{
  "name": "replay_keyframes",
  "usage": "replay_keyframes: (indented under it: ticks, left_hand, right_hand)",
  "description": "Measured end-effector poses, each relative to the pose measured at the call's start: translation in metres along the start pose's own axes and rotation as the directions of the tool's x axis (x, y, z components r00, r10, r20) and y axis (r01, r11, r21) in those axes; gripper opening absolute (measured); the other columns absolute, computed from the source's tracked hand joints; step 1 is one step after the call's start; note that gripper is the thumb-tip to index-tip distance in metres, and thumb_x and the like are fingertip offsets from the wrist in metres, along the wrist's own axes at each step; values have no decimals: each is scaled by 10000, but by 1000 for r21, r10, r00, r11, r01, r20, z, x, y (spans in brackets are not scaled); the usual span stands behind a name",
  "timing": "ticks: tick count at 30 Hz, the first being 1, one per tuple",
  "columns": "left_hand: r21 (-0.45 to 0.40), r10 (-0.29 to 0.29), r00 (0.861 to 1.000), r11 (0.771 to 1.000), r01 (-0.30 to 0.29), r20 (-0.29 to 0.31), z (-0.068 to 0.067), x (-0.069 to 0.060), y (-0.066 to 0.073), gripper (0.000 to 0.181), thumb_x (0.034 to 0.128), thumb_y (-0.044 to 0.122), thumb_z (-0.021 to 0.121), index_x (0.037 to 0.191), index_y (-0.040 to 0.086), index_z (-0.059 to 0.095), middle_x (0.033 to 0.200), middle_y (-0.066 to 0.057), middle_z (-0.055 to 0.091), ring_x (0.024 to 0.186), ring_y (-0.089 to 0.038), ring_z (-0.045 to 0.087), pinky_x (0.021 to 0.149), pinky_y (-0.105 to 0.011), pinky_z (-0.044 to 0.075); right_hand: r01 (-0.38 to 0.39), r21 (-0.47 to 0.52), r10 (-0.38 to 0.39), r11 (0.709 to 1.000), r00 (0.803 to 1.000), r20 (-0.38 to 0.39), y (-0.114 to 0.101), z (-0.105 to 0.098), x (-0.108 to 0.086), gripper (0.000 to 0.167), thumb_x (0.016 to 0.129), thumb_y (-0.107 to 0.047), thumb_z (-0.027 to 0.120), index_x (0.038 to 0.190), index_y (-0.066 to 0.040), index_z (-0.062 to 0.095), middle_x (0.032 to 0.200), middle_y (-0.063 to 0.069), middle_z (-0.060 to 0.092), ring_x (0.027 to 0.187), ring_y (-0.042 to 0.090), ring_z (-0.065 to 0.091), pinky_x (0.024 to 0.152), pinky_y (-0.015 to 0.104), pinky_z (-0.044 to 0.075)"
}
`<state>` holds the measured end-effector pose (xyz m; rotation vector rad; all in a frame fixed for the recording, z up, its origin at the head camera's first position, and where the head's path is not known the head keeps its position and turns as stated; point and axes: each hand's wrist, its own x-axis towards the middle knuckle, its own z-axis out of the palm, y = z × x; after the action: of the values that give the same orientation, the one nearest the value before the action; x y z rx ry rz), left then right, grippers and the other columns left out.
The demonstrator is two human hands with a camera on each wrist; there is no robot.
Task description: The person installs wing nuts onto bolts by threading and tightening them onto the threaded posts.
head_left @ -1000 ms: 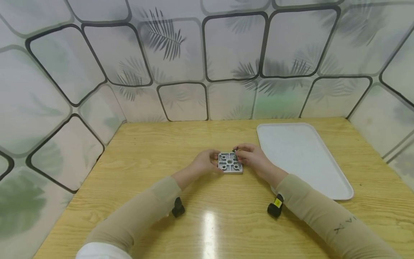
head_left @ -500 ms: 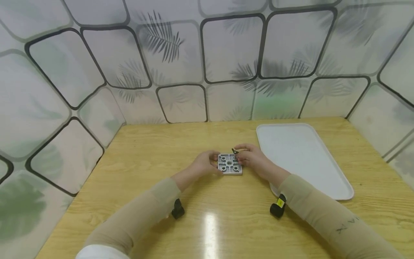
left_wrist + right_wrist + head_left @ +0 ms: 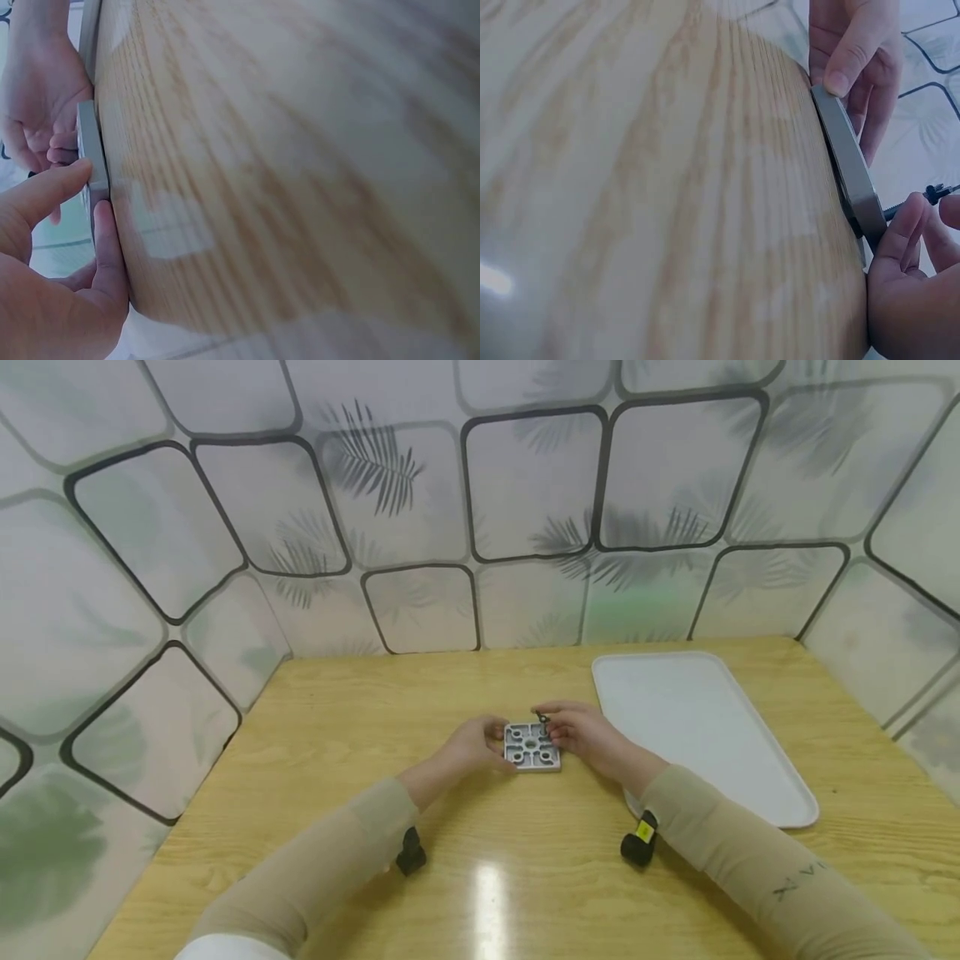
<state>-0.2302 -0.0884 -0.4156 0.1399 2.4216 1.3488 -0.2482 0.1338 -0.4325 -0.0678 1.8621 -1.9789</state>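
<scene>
Closest in, tan sleeves run up from below both hands, and the right sleeve carries dark lettering: an X-like mark, then what looks like V and I, the rest too small to make out. Just behind each hand, a black device at the wrist; the one behind the right hand shows a yellow patch, no words legible on it.

Now the hands! The left hand has thumb and fingers pinching the near-left side of a square grey metal plate, which lies between the two hands, ribbed and holed face up, flat on the wooden table or just above it, hard to tell which. And the right hand, fingers bent in, pinches a dark screw at the plate's far-right corner, its head poking up past the fingertips, threaded shaft pointing down to the plate.

Out to the right of the right hand, a white tray, and far beyond both hands, the patterned wall covering with its grey leaves and dark-outlined panels.
</scene>
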Motion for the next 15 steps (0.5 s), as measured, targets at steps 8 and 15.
replay_keyframes:
  ticks: [8,15]
  left_hand:
    - [-20,-6,1000,1000,6,26,-2,-2,0,825,776,-24,900,1510,-24,521,1331,-162,640,1032,-207,682,976,-311,579]
    - [-18,-8,1000,1000,8,30,-3,-1,0,824,774,-23,900,1507,-22,523,1315,-150,630,1025,-199,668,981,-316,574]
  right_hand:
    - [14,-26,-14,1000,1000,-15,1,2,0,467,1061,-49,497,1517,49,520,1273,40,589,838,14,573,769,139,539]
    - [39,-44,-40,998,999,-13,4,1,-1,405,1077,-67,517,1458,60,566,1393,85,577,946,16,599,813,128,552]
